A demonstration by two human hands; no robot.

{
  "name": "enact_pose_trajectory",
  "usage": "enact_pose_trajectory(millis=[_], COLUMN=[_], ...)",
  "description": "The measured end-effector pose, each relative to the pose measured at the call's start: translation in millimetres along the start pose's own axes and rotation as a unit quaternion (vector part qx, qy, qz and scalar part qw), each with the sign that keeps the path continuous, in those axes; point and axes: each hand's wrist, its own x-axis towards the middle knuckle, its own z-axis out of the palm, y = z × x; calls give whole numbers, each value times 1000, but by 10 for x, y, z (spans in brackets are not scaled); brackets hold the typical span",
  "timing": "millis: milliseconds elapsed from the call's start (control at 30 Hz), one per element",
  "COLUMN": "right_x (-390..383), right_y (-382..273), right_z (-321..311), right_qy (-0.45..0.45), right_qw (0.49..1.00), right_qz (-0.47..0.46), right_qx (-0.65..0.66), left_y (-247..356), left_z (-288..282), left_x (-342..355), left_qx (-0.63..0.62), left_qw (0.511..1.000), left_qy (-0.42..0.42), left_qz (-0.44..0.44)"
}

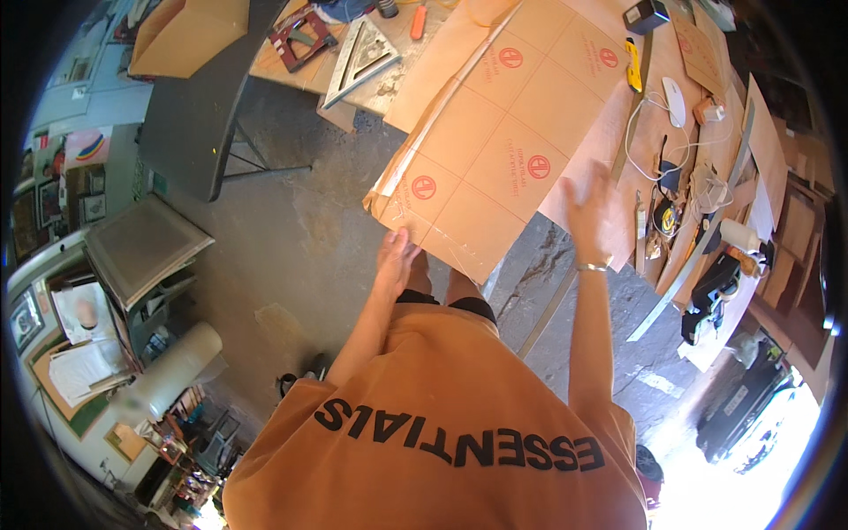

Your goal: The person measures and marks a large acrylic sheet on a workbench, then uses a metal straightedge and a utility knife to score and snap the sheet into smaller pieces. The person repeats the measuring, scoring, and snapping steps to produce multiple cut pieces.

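A large flat sheet point(481, 146) faced in brown paper, with red round marks and a grid of drawn lines, reaches from the worktable out over its near edge toward me. My left hand point(397, 258) grips its near left corner, thumb on the top face and the other fingers at or under the edge. Off the sheet's right edge, my right hand point(594, 221) is spread with nothing visible in it, slightly blurred by motion. Paper layers show along the sheet's left edge. A yellow utility knife point(633, 65) lies just past its far right side.
On the worktable are a metal triangle square point(362, 60), a dark red square point(302, 39), a white corded device point(674, 102), a tape measure point(667, 215) and long strips. A black folding table point(190, 115) stands left, with a pale roll point(181, 371) nearer me.
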Motion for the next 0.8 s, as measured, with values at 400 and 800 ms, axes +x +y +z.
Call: enact_pose_trajectory(millis=[400, 800], right_x=[133, 192], right_y=[-928, -1004], right_z=[690, 663], right_qy=[-112, -121], right_qw=[990, 991], right_qz=[-86, -54], right_qx=[-19, -19], left_y=[-772, -639], left_z=[-201, -108], left_x=[832, 854], left_qx=[-267, -299], left_qw=[922, 916], left_qy=[-276, -264], left_qz=[-55, -53])
